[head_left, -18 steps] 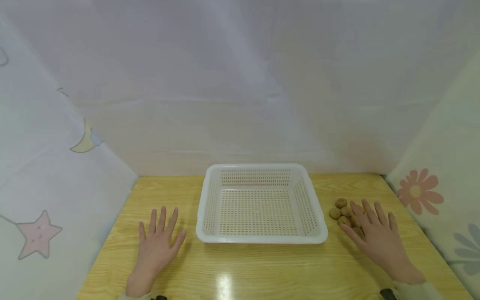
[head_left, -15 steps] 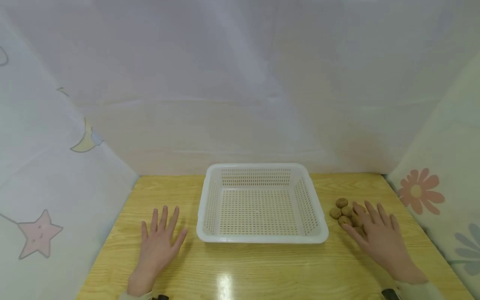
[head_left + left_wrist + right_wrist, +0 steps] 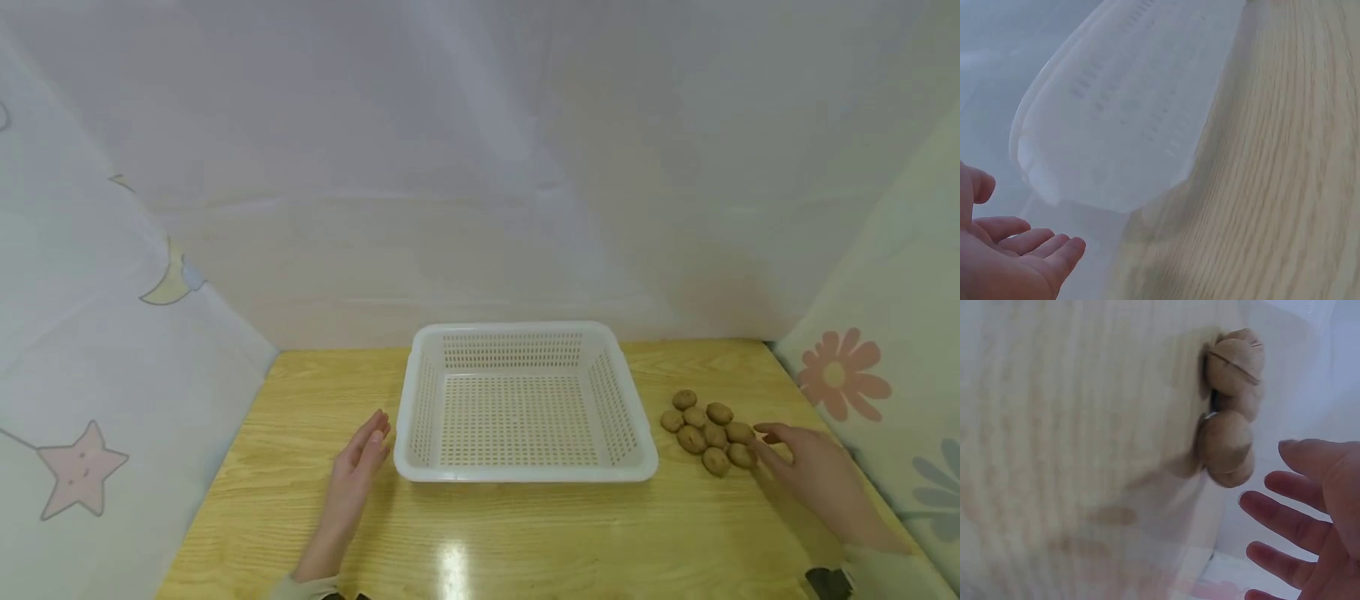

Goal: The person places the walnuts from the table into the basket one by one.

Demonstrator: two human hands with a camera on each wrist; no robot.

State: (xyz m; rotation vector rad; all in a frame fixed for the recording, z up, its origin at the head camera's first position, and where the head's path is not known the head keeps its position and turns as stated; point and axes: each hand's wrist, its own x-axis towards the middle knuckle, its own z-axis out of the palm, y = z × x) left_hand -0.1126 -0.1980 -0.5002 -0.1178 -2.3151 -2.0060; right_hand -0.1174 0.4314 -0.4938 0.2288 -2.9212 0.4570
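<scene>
Several brown walnuts [image 3: 714, 435] lie in a close cluster on the table, right of a white plastic basket [image 3: 525, 474]. My right hand [image 3: 813, 471] is at the cluster's right side, thumb and index fingertips right by the outermost nuts. In the right wrist view its fingers [image 3: 1285, 519] are spread and relaxed beside the walnuts [image 3: 1229, 440], with nothing held. My left hand [image 3: 356, 471] is turned on edge just left of the basket, fingers together. The left wrist view shows its loosely bent fingers [image 3: 1041, 244], empty, near the basket's end wall [image 3: 1104, 150].
The basket has slotted walls and a grid floor, and nothing lies inside. It stands on the wooden table [image 3: 540, 542]. A pale cloth [image 3: 480, 167] hangs behind the table, and printed cloths [image 3: 82, 375] flank it on both sides.
My right hand has moved right, off the top of the walnuts, uncovering them. My left hand has turned from palm-down to on edge and come closer to the basket.
</scene>
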